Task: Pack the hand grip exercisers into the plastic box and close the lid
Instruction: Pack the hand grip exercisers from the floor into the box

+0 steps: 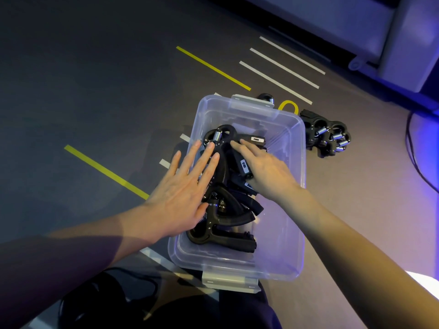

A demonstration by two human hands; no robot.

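Note:
A clear plastic box (280,269) with grey latches sits on the floor in front of me, lid off and not in view. Several black hand grip exercisers (228,210) with metal springs lie piled inside it. My left hand (180,193) lies flat with straight, spread fingers over the box's left wall, its fingertips on the pile. My right hand (263,167) reaches into the box with fingers bent over the grips at the middle of the pile; whether it holds one is unclear. More exercisers (325,134) lie in a heap on the floor beyond the box's far right corner.
A yellow ring-shaped item (288,106) and another black grip (267,97) lie just behind the box. Yellow and white tape lines (213,67) mark the dark floor. White equipment (392,32) stands at top right, and a black cable (413,150) runs along the right.

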